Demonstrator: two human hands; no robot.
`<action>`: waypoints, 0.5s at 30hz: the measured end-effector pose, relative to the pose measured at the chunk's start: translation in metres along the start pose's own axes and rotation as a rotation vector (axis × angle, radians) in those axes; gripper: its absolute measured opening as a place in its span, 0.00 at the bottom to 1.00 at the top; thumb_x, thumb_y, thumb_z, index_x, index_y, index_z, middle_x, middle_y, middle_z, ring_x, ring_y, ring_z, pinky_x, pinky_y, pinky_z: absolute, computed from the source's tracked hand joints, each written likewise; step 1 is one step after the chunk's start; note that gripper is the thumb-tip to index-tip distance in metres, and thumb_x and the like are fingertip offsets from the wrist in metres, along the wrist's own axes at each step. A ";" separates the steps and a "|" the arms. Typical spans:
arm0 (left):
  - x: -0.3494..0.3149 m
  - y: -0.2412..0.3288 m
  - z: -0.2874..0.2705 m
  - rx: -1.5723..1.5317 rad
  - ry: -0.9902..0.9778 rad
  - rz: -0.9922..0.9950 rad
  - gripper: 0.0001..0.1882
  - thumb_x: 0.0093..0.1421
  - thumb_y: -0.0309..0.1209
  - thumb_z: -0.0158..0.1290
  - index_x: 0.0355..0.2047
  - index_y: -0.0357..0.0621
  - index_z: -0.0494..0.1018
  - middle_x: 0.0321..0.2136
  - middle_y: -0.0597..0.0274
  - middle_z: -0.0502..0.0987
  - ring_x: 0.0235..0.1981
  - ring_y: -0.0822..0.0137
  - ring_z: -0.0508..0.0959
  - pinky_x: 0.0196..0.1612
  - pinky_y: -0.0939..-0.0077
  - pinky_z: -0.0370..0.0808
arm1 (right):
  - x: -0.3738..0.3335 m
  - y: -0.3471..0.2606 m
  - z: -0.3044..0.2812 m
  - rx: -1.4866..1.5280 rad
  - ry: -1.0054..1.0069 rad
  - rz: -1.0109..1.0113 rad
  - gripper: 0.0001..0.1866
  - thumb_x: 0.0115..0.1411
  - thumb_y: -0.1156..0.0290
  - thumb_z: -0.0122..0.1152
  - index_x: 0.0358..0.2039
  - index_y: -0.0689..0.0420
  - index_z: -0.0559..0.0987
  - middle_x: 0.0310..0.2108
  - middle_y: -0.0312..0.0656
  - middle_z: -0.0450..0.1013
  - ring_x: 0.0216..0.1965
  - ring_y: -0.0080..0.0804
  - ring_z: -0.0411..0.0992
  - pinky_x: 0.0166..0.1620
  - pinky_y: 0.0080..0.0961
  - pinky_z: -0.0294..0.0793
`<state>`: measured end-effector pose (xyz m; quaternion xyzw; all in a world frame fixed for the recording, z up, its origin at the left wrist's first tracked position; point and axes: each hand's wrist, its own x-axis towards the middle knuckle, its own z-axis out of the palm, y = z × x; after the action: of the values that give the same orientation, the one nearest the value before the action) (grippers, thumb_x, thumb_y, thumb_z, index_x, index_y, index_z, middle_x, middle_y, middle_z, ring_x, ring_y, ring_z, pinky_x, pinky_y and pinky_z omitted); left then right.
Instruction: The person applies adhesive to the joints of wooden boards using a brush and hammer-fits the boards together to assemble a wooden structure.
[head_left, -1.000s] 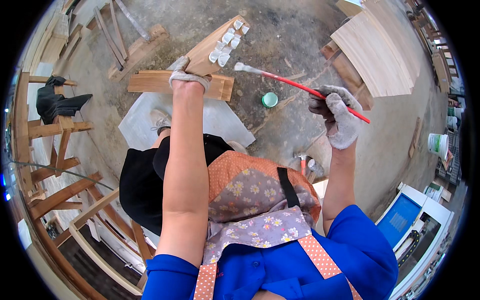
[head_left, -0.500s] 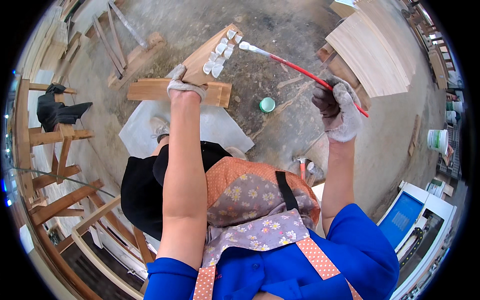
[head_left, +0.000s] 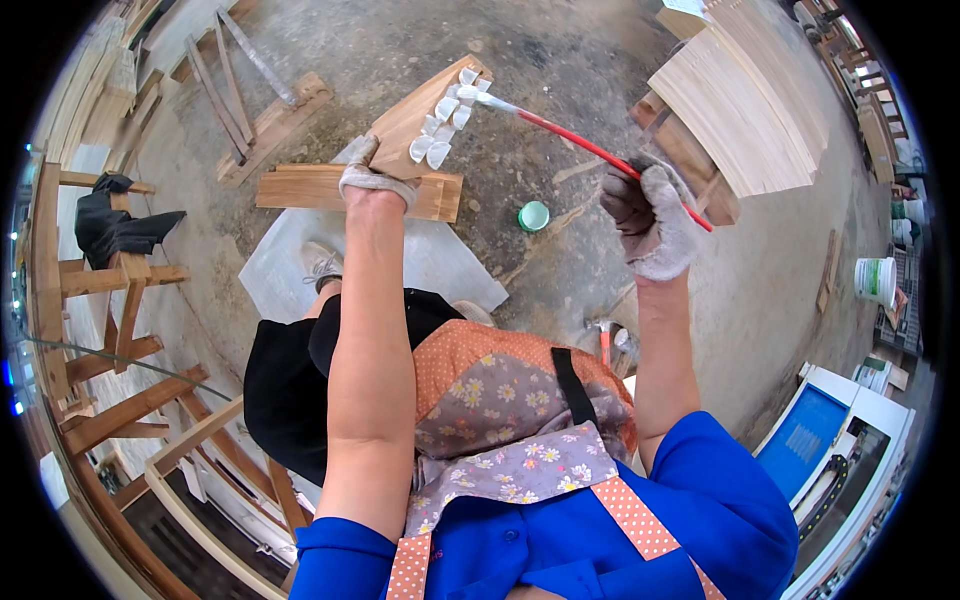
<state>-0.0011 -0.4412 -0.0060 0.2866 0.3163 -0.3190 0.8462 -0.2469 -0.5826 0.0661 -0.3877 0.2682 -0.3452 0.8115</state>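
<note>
Stained concrete floor (head_left: 560, 40); stacked boards (head_left: 760, 90); wooden frames (head_left: 90, 270).

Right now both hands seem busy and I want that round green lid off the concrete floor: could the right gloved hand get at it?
Probably yes: the round green lid lies uncovered, below-left of the right gloved hand, which first must free itself of the red-handled brush.

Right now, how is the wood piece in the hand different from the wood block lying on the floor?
The held wood piece is tilted up in the left hand; the floor block lies flat, untouched. The held wood piece has white-smeared teeth at its end, where the brush touches; the floor block looks bare. Both are light brown wood.
</note>
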 end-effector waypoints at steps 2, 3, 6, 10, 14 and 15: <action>-0.003 0.000 0.000 0.009 0.010 -0.005 0.10 0.54 0.33 0.44 0.36 0.45 0.67 0.34 0.57 0.73 0.34 0.57 0.73 0.32 0.60 0.71 | -0.002 0.004 0.006 -0.014 0.018 0.019 0.13 0.54 0.73 0.47 0.37 0.67 0.70 0.28 0.50 0.72 0.29 0.36 0.74 0.32 0.26 0.76; -0.003 0.000 0.000 -0.005 0.010 -0.017 0.10 0.54 0.33 0.45 0.36 0.45 0.67 0.34 0.57 0.73 0.34 0.58 0.73 0.32 0.60 0.71 | -0.001 0.005 0.008 -0.022 0.021 0.026 0.13 0.54 0.73 0.47 0.37 0.67 0.70 0.28 0.50 0.72 0.29 0.36 0.74 0.32 0.26 0.76; 0.001 0.005 -0.002 -0.037 -0.039 -0.028 0.13 0.52 0.31 0.46 0.40 0.48 0.66 0.41 0.58 0.70 0.41 0.57 0.70 0.39 0.56 0.69 | -0.002 0.003 -0.014 -0.056 0.069 -0.014 0.13 0.54 0.72 0.45 0.37 0.66 0.69 0.30 0.51 0.72 0.28 0.35 0.74 0.30 0.26 0.76; 0.001 0.010 0.008 -0.003 -0.129 0.064 0.18 0.50 0.28 0.49 0.44 0.49 0.64 0.43 0.59 0.68 0.45 0.56 0.68 0.44 0.51 0.66 | 0.015 -0.006 -0.051 0.250 -0.069 -0.036 0.16 0.57 0.64 0.43 0.40 0.63 0.68 0.32 0.51 0.71 0.31 0.36 0.73 0.32 0.27 0.76; -0.007 0.016 0.015 0.007 -0.300 0.158 0.25 0.45 0.21 0.53 0.46 0.46 0.63 0.43 0.59 0.68 0.44 0.55 0.68 0.45 0.52 0.66 | 0.015 -0.031 -0.029 0.036 -0.085 -0.186 0.21 0.59 0.60 0.41 0.46 0.63 0.63 0.43 0.53 0.65 0.40 0.35 0.68 0.41 0.26 0.70; -0.011 0.015 0.018 0.125 -0.315 0.339 0.25 0.45 0.22 0.54 0.45 0.46 0.63 0.42 0.59 0.69 0.44 0.56 0.68 0.45 0.55 0.67 | 0.016 -0.037 -0.022 -0.058 -0.099 -0.271 0.22 0.60 0.58 0.39 0.47 0.63 0.61 0.44 0.54 0.64 0.43 0.37 0.66 0.43 0.29 0.69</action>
<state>0.0098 -0.4405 0.0173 0.3342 0.1072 -0.2323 0.9071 -0.2653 -0.6215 0.0814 -0.4599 0.1830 -0.4242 0.7583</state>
